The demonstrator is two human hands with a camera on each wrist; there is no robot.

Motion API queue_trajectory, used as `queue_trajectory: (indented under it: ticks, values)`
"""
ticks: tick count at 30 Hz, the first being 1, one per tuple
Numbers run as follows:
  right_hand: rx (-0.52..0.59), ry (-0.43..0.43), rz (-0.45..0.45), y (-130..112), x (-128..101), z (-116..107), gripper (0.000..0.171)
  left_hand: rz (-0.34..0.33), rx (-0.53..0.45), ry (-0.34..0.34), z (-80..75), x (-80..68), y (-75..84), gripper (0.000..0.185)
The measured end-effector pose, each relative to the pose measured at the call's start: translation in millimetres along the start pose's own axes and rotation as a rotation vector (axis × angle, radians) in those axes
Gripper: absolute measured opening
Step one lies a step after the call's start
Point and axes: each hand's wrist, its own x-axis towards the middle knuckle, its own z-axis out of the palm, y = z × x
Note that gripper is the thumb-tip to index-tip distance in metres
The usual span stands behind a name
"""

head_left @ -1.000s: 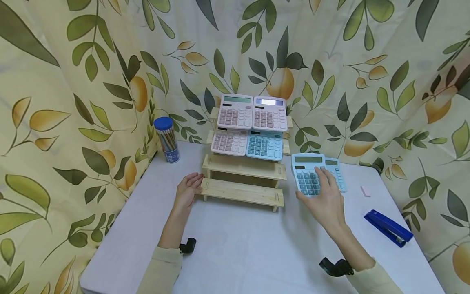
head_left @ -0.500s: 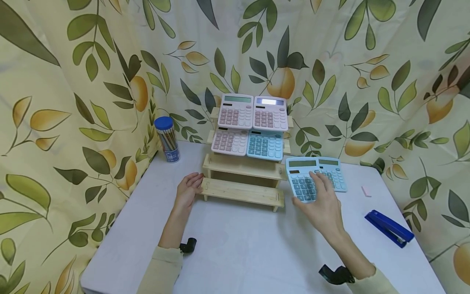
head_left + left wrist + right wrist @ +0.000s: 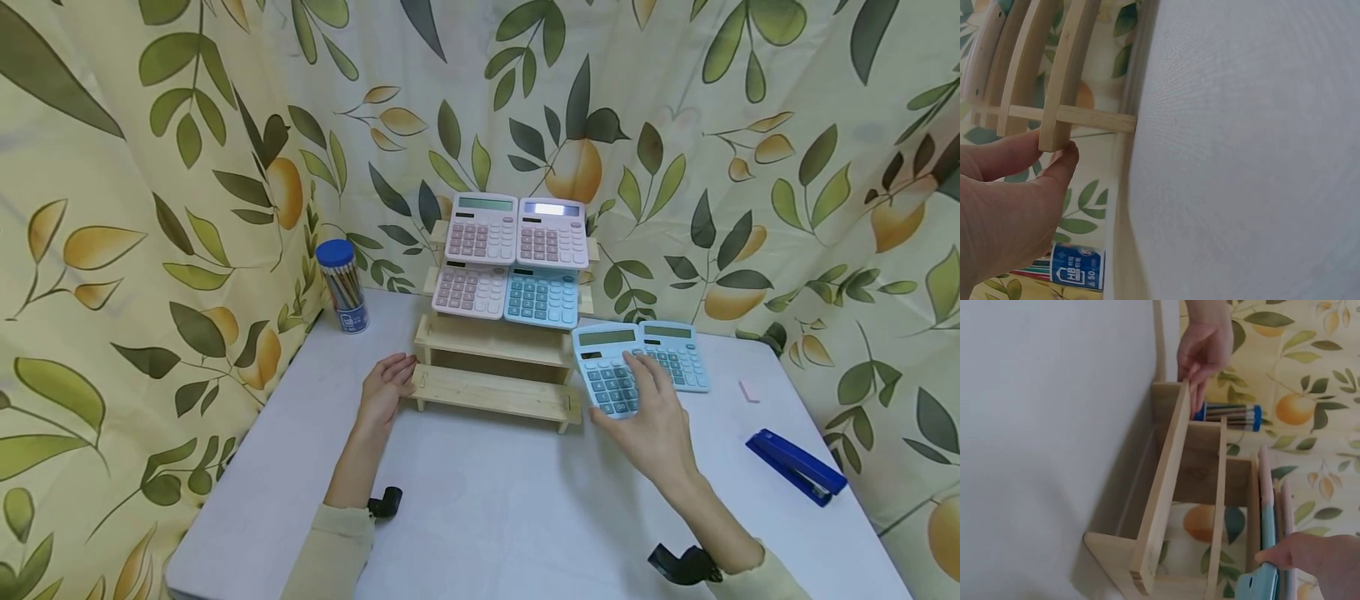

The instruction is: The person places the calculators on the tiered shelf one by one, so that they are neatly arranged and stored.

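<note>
From the head camera, a white table (image 3: 480, 500) stands in a corner hung with cream curtains (image 3: 150, 167) printed with green leaves and orange fruit. At its back sits a stepped wooden display rack (image 3: 495, 367) holding four calculators: two pink calculators (image 3: 481, 227) on the top tier, and one pink and one blue on the tier below. Two more blue ones are to the rack's right, making six in all: a second blue calculator (image 3: 675, 355) lying flat on the table, and a near blue calculator (image 3: 606, 369) gripped by the right hand (image 3: 651, 421), fingers curled over its keys, just beside the rack's right end. The left hand (image 3: 384, 389) rests with relaxed fingers against the rack's lowest step at its left end. One blue-capped tube of pencils (image 3: 342, 285) stands at the back left; one blue stapler (image 3: 795, 465) and one small pink eraser (image 3: 746, 390) lie at the right. From the left wrist camera, the left hand's straight fingertips (image 3: 1063, 156) touch the end of the lowest wooden slat. From the right wrist camera, the right hand pinches the blue calculator's edge beside the rack, with the left hand at the rack's far end.
</note>
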Motion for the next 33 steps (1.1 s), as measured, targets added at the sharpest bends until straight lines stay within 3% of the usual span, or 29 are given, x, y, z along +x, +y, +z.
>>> queue_trajectory:
  ticks: [5, 14, 25, 33]
  values:
    - [0.003, -0.011, 0.006, -3.5, -0.5, 0.9, 0.095, 0.053, -0.010, -0.012, -0.3, -3.9, 0.0, 0.064]
    - [0.027, -0.037, 0.014, -10.2, -2.3, 4.3, 0.097, -0.023, -0.003, 0.011, 0.8, 0.9, 0.7, 0.068]
    - [0.044, -0.050, -0.002, -16.8, -1.5, 14.5, 0.096, -0.023, 0.002, 0.009, 1.4, 0.3, 2.0, 0.068]
    - [0.045, -0.090, 0.040, -24.4, -0.7, 19.3, 0.095, -0.036, 0.005, 0.004, 0.7, -0.7, 1.6, 0.069]
